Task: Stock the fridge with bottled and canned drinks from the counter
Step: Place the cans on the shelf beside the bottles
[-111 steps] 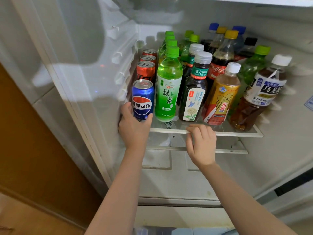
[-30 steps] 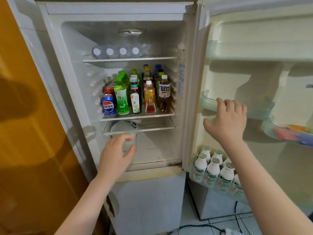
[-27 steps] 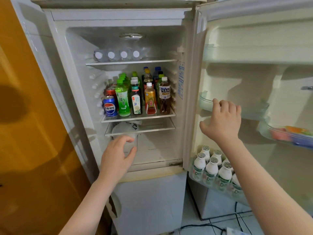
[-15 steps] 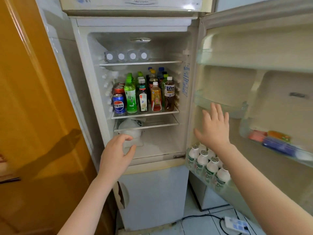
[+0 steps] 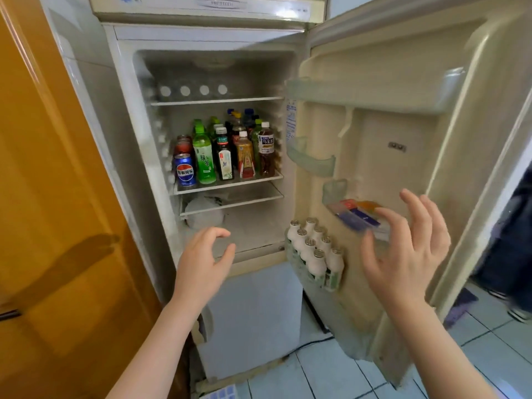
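The fridge (image 5: 207, 38) stands with its door (image 5: 403, 125) swung wide toward 3 o'clock, well apart from the cabinet's front edge. Both hands hover before it, touching nothing. The left hand (image 5: 201, 263), at 7 o'clock of the cabinet mouth, has loosely curled fingers, with thumb and forefinger apart in a C. The right hand (image 5: 403, 254), at 4 o'clock before the door's inner face, has its fingers spread and slightly bent. In the gap between the hands, white bottles (image 5: 313, 251) with foil tops sit packed in the door's bottom bin.

The drinks stand upright on the glass shelf (image 5: 230, 184) mid-cabinet, their bases just behind its front edge. From 9 to 3 o'clock the front row runs blue can (image 5: 185, 170), green bottle (image 5: 203, 159), dark bottle (image 5: 224, 159), amber bottle (image 5: 245, 158) and brown bottle (image 5: 266, 154), side by side. More bottles crowd behind them, and red cans (image 5: 182, 144) stand behind the blue one. Open room lies between the caps and the top shelf (image 5: 216, 100). A lower shelf (image 5: 239, 201) sits just beneath, with a crumpled white bag (image 5: 203, 214) under its 9 o'clock end.

The door liner is yellowed, moulded plastic with translucent, round-cornered bins. A glossy orange wooden panel (image 5: 57, 197) flanks the fridge at 9 o'clock, and pale floor tiles (image 5: 331, 375) lie at 5 o'clock.
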Motion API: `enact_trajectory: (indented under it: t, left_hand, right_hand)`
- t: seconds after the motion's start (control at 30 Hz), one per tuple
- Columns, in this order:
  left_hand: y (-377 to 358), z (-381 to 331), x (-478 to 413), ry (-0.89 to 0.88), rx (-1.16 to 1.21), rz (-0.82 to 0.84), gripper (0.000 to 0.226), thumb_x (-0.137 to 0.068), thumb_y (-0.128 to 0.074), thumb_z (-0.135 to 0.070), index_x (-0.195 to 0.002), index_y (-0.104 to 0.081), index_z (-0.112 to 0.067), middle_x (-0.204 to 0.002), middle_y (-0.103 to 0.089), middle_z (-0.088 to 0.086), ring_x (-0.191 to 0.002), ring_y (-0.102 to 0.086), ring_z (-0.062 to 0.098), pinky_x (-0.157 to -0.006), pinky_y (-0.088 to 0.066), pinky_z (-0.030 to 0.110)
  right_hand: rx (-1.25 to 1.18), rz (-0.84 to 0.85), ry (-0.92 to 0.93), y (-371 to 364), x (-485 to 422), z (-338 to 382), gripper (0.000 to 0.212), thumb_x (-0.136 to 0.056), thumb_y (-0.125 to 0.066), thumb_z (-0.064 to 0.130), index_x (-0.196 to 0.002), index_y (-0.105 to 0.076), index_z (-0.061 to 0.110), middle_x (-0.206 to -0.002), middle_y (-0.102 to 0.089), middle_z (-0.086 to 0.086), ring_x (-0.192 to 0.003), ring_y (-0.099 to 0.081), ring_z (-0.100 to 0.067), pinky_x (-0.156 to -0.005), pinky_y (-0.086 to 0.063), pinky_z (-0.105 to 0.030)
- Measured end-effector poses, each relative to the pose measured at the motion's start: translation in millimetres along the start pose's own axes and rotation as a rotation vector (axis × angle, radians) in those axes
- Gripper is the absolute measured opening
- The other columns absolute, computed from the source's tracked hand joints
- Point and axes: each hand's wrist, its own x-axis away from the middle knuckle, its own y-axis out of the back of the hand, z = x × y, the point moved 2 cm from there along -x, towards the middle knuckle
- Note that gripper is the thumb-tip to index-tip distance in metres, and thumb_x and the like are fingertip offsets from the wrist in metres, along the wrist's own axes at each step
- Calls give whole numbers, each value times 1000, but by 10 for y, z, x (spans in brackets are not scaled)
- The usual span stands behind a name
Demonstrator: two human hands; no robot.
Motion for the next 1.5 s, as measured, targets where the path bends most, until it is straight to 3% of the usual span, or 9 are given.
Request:
enact_trajectory:
  t: [0.2,0.37,0.53,0.67,0.9,1.03,1.2,1.33,1.5]
  left_hand:
    - [131,26,163,-2,45,9,24,-91,-59,-29,-115,-56,-28,-116,-53,-15,-108,-46,-2,-80,-29,5]
    - [180,60,286,9,85,36,20,-91,-58,-30,-110,-52,-36,-116,-53,-17,-109,-46,-1,-81,-29,4]
    - [123,37,341,16,157,87,25,-94,-53,-33,-118,-53,-30,-119,-54,-15,-112,-48,-1,-83,-31,4]
    - [74,4,404,38,265,88,31,-94,-52,-32,-125,-51,-29,-122,-55,-15,-114,-50,-1,-98,-43,23]
    - [-28,133,396,88,438,60,50,-84,-54,-52,-122,-24,-64,-133,-42,-29,-124,-45,-1,-104,-43,31]
    - [-32,350,237,141,476,-57,70,-77,-57,-59,-129,-10,-66,-134,-25,-45,-128,-34,-12,-105,-39,22]
    - [6,619,-117,243,401,-220,86,-74,-64,-58,-135,-3,-63,-147,-16,-30,-138,-22,-1,-112,-35,38]
    - [-11,881,-545,334,267,-420,101,-68,-63,-57,-149,-9,-31,-148,-14,-20,-140,-18,11,-114,-31,47]
    - [-175,1208,-1132,390,256,-574,116,-63,-81,-48,-148,-4,-34,-149,-17,-12,-139,-17,15,-115,-26,45]
  right_hand:
    - [-41,-10,-173,203,347,68,45,-82,-54,21,-122,-48,0,-140,-31,-24,-134,-24,-40,-116,-15,-42]
    - [-418,72,-321,146,493,324,46,-86,-47,17,-129,-34,9,-141,-28,-27,-135,-27,-26,-112,-18,-21]
    - [-532,190,-200,74,519,624,40,-88,-42,19,-126,-40,8,-134,-40,-21,-127,-37,-24,-107,-29,-28]
    - [-631,322,-140,-34,445,820,36,-90,-41,20,-123,-50,10,-128,-49,-10,-121,-47,-24,-96,-43,-45]
    - [-703,489,112,-672,261,1028,34,-94,-40,21,-124,-54,16,-123,-53,1,-114,-50,-12,-89,-43,-24]
    - [-700,505,193,-1279,216,1134,40,-90,-51,14,-129,-48,21,-125,-47,-2,-115,-48,-16,-88,-43,-27]
    - [-625,490,128,-2025,190,1280,52,-83,-62,18,-133,-46,21,-139,-39,-9,-127,-37,-25,-99,-38,-34]
    - [-525,506,110,-2548,143,1285,63,-82,-60,44,-137,-42,20,-149,-26,-14,-140,-20,-31,-112,-23,-40]
    - [-440,526,115,-3169,32,1107,78,-77,-66,54,-141,-37,21,-151,-22,-19,-142,-15,-37,-107,-25,-54]
